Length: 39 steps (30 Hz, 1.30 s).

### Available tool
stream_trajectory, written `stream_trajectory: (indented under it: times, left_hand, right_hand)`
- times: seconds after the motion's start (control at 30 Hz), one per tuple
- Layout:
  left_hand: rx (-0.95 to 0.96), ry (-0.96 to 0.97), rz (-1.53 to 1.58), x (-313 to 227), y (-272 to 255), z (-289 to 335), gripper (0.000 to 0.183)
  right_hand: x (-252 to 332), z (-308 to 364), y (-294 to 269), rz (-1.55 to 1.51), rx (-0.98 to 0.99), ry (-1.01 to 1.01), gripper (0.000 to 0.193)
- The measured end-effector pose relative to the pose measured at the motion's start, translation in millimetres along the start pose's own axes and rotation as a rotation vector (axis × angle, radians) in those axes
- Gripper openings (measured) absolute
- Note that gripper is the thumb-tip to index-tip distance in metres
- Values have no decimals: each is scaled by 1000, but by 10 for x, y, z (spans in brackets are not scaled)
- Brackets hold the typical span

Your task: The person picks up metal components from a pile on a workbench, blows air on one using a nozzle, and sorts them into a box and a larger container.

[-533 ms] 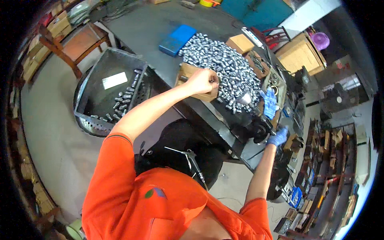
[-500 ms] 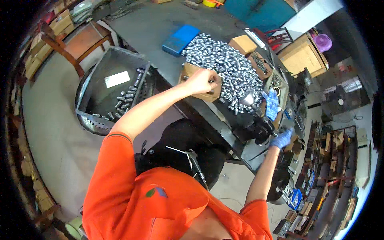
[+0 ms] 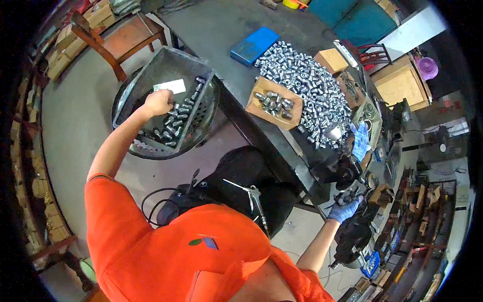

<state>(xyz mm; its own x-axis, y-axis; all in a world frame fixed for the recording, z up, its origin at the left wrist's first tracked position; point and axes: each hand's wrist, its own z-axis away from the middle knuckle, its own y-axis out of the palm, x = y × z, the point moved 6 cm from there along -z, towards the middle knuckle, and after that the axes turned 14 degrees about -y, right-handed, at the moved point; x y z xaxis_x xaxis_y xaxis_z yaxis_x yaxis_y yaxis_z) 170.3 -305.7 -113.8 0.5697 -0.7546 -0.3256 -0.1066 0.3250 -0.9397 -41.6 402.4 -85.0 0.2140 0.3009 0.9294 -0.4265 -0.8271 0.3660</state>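
My bare left hand (image 3: 159, 102) is over a dark metal tray (image 3: 135, 90), its fingers closed. It is beside a white card (image 3: 170, 86) and a row of metal fittings (image 3: 174, 121); whatever it grips is hidden. My right hand (image 3: 345, 209), in a blue glove, has its fingers curled by a dark bench machine (image 3: 346, 176), around something dark and metallic that I cannot make out. An open cardboard box (image 3: 289, 122) holds several metal fittings (image 3: 274, 103). Beside it spreads a big heap of shiny metal fittings (image 3: 307, 80) on the dark workbench (image 3: 211, 30).
A blue flat box (image 3: 255, 45) and a small cardboard box (image 3: 331, 61) border the heap. An empty blue glove (image 3: 360, 141) lies near the machine. An air blow gun (image 3: 254, 197) rests over my lap. A wooden chair (image 3: 121, 43) stands beyond the tray, and shelves (image 3: 422, 231) line the right.
My left hand has moved left from the cardboard box to the metal tray. The fittings in the box now show. My right hand has drawn slightly nearer to me beside the machine.
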Motion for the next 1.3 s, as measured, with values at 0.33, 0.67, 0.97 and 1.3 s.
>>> stream_trajectory:
  times: [0.33, 0.67, 0.97, 1.3]
  left_hand:
    - [341, -168, 355, -230, -5, -45, 22]
    - [-28, 36, -105, -517, -351, 205, 23]
    - [351, 108, 1061, -1662, -714, 347, 34]
    - [610, 445, 1266, -4049, 43, 152, 21]
  right_hand:
    - [186, 191, 127, 29, -23, -42, 33]
    - [148, 132, 57, 30, -73, -68, 36]
    - [103, 147, 62, 63, -50, -8, 39]
    - [155, 220, 170, 22, -116, -26, 41]
